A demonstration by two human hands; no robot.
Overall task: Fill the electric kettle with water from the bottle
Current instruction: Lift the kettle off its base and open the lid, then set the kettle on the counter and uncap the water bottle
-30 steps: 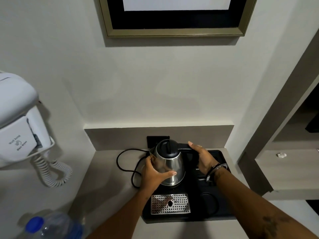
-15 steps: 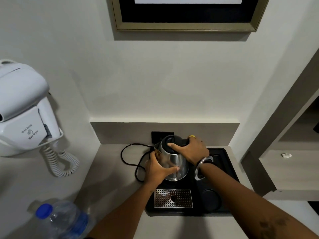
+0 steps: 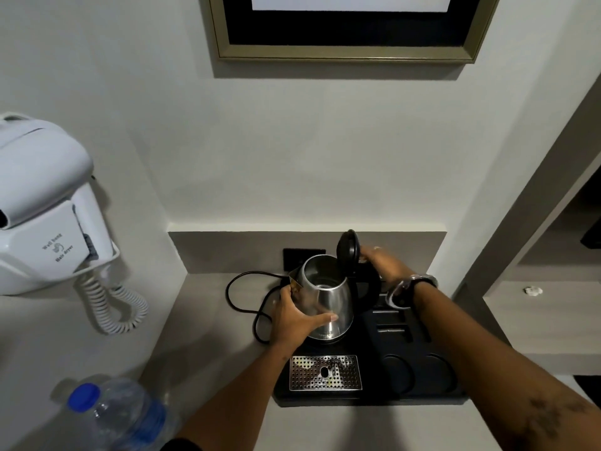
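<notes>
A steel electric kettle [image 3: 328,288] stands on a black tray [image 3: 406,379] on the counter. Its black lid [image 3: 348,252] is swung up and the inside shows. My left hand [image 3: 294,319] wraps the kettle's left side near the spout. My right hand [image 3: 383,263] rests behind the raised lid at the top of the black handle. A clear water bottle [image 3: 117,418] with a blue cap [image 3: 83,397] stands capped at the lower left, away from both hands.
A black power cord [image 3: 240,297] loops on the counter left of the kettle. A metal drip grate [image 3: 325,372] sits in the tray's front. A white wall hair dryer [image 3: 42,222] with a coiled cord hangs at left. A shelf unit stands at right.
The kettle's lid has swung from closed to upright. My right hand moved off the lid top back to the handle side. My left hand kept its hold on the kettle body.
</notes>
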